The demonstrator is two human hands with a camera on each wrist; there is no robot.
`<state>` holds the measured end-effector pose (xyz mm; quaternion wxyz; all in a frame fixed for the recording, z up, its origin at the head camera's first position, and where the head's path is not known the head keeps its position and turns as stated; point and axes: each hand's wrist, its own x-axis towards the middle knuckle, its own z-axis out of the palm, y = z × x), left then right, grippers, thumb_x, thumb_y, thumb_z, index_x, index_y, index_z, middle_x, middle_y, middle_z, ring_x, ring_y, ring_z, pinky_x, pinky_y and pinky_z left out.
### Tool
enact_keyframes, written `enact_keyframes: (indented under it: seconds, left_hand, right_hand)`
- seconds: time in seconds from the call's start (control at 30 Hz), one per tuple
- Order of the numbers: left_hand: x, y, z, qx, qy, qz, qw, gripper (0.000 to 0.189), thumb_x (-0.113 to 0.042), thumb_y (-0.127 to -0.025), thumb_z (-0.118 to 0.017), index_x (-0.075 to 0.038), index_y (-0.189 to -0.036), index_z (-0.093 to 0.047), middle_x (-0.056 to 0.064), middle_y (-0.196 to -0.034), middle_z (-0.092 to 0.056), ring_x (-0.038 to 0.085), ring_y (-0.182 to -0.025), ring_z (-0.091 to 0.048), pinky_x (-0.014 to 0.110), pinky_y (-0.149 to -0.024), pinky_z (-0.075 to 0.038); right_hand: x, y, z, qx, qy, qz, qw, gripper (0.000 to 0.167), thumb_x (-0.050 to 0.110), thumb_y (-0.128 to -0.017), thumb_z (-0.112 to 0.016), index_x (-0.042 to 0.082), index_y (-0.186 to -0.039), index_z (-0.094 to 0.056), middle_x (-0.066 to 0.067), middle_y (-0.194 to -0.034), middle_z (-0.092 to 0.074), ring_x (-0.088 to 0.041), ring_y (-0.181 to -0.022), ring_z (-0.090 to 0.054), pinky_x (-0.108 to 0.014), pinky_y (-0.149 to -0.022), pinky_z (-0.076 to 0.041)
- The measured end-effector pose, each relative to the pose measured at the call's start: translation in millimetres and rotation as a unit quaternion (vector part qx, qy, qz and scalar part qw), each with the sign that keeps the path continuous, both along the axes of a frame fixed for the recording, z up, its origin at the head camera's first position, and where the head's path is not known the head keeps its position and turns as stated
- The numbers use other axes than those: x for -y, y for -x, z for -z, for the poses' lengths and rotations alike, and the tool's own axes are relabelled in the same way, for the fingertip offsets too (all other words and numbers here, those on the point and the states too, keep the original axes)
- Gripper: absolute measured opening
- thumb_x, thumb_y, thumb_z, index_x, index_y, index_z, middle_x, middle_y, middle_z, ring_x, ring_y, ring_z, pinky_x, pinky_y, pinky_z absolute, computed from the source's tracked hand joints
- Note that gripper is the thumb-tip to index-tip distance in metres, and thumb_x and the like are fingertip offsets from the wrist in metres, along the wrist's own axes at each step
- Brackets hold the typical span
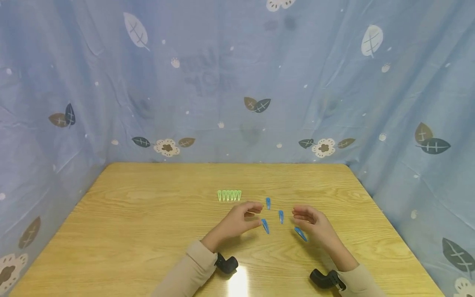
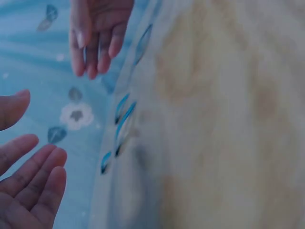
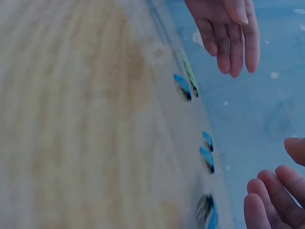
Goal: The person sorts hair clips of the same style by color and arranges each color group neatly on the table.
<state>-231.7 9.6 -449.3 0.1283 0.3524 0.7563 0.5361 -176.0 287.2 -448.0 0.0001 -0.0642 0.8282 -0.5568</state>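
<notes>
Several blue snap hair clips (image 1: 281, 217) lie scattered on the wooden table between the two hands. My left hand (image 1: 237, 220) hovers with loosely bent fingers and holds nothing; one blue hair clip (image 1: 265, 226) lies by its thumb. On the other side my right hand (image 1: 315, 225) faces it, also holding nothing, with another blue hair clip (image 1: 300, 234) just below its fingers. Behind the left hand stands a neat row of several light green hair clips (image 1: 228, 195), side by side. In both wrist views the palms face each other with fingers apart from the clips.
The wooden table (image 1: 130, 231) has a bright light reflection near its front. Blue curtains (image 1: 222, 82) with leaf and flower prints enclose its back and sides. A black wrist-worn device (image 1: 227, 264) sits on the left wrist, and a similar black device (image 1: 323, 279) on the right.
</notes>
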Motion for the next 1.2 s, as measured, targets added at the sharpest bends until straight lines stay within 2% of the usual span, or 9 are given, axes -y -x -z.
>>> enact_keyframes:
  seconds: [0.1, 0.2, 0.37, 0.57, 0.67, 0.8, 1.0, 1.2]
  left_hand:
    - [-5.0, -5.4, -0.8, 0.000, 0.027, 0.008, 0.9996, 0.051, -0.018, -0.093, -0.064, 0.000, -0.138, -0.047, 0.015, -0.135, -0.049, 0.026, -0.123, -0.049, 0.034, -0.102, -0.040]
    - [-9.2, -8.4, 0.7, -0.020, 0.061, 0.003, 0.9979, 0.054, -0.021, -0.092, -0.066, -0.001, -0.138, -0.047, 0.011, -0.135, -0.050, 0.023, -0.122, -0.049, 0.032, -0.102, -0.040]
    - [-16.4, -9.7, 6.4, -0.068, 0.108, -0.031, 0.9914, 0.053, -0.021, -0.090, -0.068, -0.003, -0.136, -0.049, 0.009, -0.131, -0.051, 0.022, -0.118, -0.052, 0.031, -0.098, -0.043]
    - [-26.1, -12.2, 14.5, -0.089, 0.149, -0.078, 0.9817, 0.051, -0.022, -0.089, -0.070, -0.004, -0.133, -0.052, 0.008, -0.128, -0.051, 0.020, -0.113, -0.053, 0.031, -0.096, -0.045]
    - [-30.2, -13.9, 17.1, -0.105, 0.148, -0.100, 0.9782, 0.048, -0.020, -0.087, -0.071, -0.001, -0.129, -0.055, 0.009, -0.123, -0.053, 0.019, -0.109, -0.053, 0.032, -0.094, -0.045]
    - [-34.9, -16.4, 20.9, -0.129, 0.152, -0.125, 0.9720, 0.046, -0.020, -0.086, -0.072, 0.000, -0.125, -0.058, 0.010, -0.117, -0.055, 0.021, -0.105, -0.054, 0.033, -0.092, -0.046]
    - [-39.7, -19.2, 26.6, -0.143, 0.164, -0.157, 0.9633, 0.046, -0.024, -0.085, -0.074, 0.000, -0.121, -0.058, 0.009, -0.113, -0.052, 0.021, -0.103, -0.051, 0.032, -0.089, -0.047]
    - [-43.0, -18.0, 30.2, -0.149, 0.172, -0.169, 0.9590, 0.043, -0.027, -0.085, -0.074, -0.001, -0.115, -0.059, 0.006, -0.107, -0.050, 0.019, -0.098, -0.048, 0.028, -0.083, -0.047]
  right_hand:
    - [-3, -3.4, 3.4, -0.004, 0.009, -0.005, 0.9999, 0.041, 0.009, -0.093, -0.063, -0.010, -0.127, -0.051, -0.025, -0.123, -0.057, -0.030, -0.110, -0.058, -0.019, -0.086, -0.047]
    - [-4, -6.2, 6.9, 0.001, 0.011, -0.012, 0.9999, 0.043, 0.009, -0.092, -0.063, -0.010, -0.128, -0.050, -0.026, -0.123, -0.057, -0.026, -0.109, -0.059, -0.018, -0.086, -0.046]
    - [-6, -9.2, 11.3, 0.007, 0.008, -0.012, 0.9999, 0.043, 0.010, -0.092, -0.063, -0.010, -0.128, -0.049, -0.026, -0.122, -0.057, -0.024, -0.109, -0.060, -0.018, -0.086, -0.046]
    - [-7, -12.6, 11.0, 0.012, -0.013, 0.002, 0.9998, 0.039, 0.006, -0.090, -0.065, -0.012, -0.123, -0.052, -0.023, -0.116, -0.060, -0.018, -0.099, -0.060, -0.019, -0.082, -0.048]
    - [-7, -13.9, 10.4, 0.012, -0.024, 0.006, 0.9996, 0.038, 0.005, -0.090, -0.065, -0.012, -0.121, -0.053, -0.022, -0.112, -0.061, -0.017, -0.094, -0.060, -0.021, -0.078, -0.049]
    - [-7, -14.2, 12.7, 0.015, -0.063, 0.027, 0.9975, 0.034, 0.004, -0.088, -0.067, -0.008, -0.118, -0.058, -0.015, -0.107, -0.063, -0.016, -0.089, -0.059, -0.023, -0.075, -0.050]
    - [-4, -15.3, 16.0, 0.013, -0.115, 0.053, 0.9919, 0.032, 0.005, -0.085, -0.071, -0.004, -0.115, -0.062, -0.008, -0.102, -0.064, -0.016, -0.088, -0.059, -0.023, -0.076, -0.049]
    - [-1, -16.9, 15.1, 0.016, -0.138, 0.070, 0.9878, 0.029, 0.000, -0.084, -0.070, -0.003, -0.112, -0.063, -0.005, -0.098, -0.064, -0.016, -0.087, -0.058, -0.023, -0.076, -0.049]
